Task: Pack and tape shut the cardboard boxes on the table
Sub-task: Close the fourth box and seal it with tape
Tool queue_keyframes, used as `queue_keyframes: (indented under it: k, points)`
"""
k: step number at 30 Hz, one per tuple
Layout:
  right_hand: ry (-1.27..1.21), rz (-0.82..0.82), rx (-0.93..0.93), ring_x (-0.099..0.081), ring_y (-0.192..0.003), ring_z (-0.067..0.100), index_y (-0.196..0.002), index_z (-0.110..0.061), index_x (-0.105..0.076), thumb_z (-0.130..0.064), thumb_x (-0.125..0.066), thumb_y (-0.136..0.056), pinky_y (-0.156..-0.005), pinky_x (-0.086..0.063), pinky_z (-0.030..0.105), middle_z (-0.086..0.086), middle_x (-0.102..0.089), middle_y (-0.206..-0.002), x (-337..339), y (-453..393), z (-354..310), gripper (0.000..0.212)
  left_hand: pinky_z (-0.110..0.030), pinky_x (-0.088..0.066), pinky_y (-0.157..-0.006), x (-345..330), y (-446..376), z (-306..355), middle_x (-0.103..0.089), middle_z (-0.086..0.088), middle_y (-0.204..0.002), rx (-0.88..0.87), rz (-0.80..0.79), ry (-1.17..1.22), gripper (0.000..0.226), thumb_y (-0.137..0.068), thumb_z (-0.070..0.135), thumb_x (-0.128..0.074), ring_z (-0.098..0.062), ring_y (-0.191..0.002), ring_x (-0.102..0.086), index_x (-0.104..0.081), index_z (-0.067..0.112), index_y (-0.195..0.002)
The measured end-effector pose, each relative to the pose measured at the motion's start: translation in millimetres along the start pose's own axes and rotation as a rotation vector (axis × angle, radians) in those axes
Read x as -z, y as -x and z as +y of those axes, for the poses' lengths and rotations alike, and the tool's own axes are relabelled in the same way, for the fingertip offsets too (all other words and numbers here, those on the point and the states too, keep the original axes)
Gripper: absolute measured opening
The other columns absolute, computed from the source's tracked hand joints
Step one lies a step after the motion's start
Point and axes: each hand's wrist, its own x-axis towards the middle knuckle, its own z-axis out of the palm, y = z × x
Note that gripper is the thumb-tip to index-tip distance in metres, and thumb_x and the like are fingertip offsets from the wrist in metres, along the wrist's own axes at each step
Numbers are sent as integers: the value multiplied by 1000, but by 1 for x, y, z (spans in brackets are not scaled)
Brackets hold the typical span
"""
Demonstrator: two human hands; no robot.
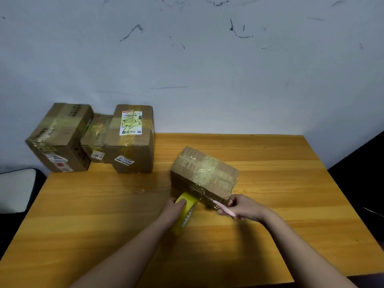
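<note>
A small cardboard box (204,173) lies mid-table, its top and near side covered in clear tape. A strip of tape runs from its near side to a yellow tape dispenser (186,213) with a toothed edge. My left hand (175,208) grips the dispenser just left of the box's near corner. My right hand (243,206) holds a pink cutter (224,208) whose tip meets the stretched tape at the box's lower near edge.
Three taped boxes stand at the back left: a large one (60,138), a small one (97,138) between, and a labelled one (131,140). The wooden table (291,183) meets a white wall behind. A chair (16,190) sits off the left edge.
</note>
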Motion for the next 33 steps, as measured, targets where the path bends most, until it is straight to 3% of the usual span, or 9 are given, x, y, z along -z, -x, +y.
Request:
queue_keyframes:
  k: [3,8,12,18,20,24,27,33]
  points:
    - [62,14,-12,-44,-50,10,-78,-16,-50,-42,-76,-78,-53,-36,21,0,-55,-61,-2,-2,0,37,-42,-46,-99,7,-1,-1,-54,-15,-120,5,6,-15,51,-95,33,-49,-33,-111,-55,-40,6,-138]
    - [129,-79,-46,-44,-51,7,-90,-25,-61,-41,-70,-84,-51,-35,18,-1,-55,-63,-4,-3,-4,20,-44,-47,-98,23,-3,-8,-55,-14,-115,29,44,-10,51,-94,35,-50,-33,-108,-56,-43,6,-135]
    - [231,-151,-110,-49,-58,7,-111,-13,-63,-59,-71,-71,-52,-38,17,4,-61,-81,-17,-4,6,61,-43,-45,-99,37,-2,-15,-53,-17,-126,24,76,21,49,-95,32,-49,-34,-112,-54,-42,6,-136]
    - [146,37,-50,-54,-71,11,-91,-17,-56,-38,-72,-83,-66,-42,28,-1,-62,-83,-66,-20,0,28,-41,-44,-98,68,-3,-28,-55,-17,-127,-31,172,-13,42,-94,26,-50,-32,-112,-53,-49,7,-132]
    - [285,133,-43,-57,-78,12,-92,-21,-55,-39,-67,-87,-68,-45,30,-4,-61,-85,-92,-27,-13,23,-37,-43,-98,83,-1,-37,-55,-11,-131,-62,203,-175,47,-93,31,-52,-30,-116,-53,-45,16,-137]
    - [646,339,-28,-63,-98,17,-110,-25,-54,-48,-56,-92,-74,-49,28,-2,-65,-106,-142,-31,-44,30,-35,-34,-99,113,11,-62,-55,-1,-132,-169,289,-803,51,-91,44,-53,-24,-123,-50,-40,26,-137]
    - [772,337,57,-60,-106,18,-118,-21,-55,-43,-52,-95,-79,-46,27,1,-63,-116,-174,-39,-57,31,-38,-31,-102,127,21,-91,-54,2,-131,-239,323,-1098,46,-94,43,-49,-20,-123,-48,-38,25,-135]
    - [974,255,60,-51,-117,22,-135,-16,-41,-33,-44,-100,-81,-49,28,9,-50,-130,-220,-54,-64,39,-40,-30,-100,142,30,-140,-55,-1,-130,-256,360,-1385,47,-96,36,-44,-24,-122,-48,-32,20,-139]
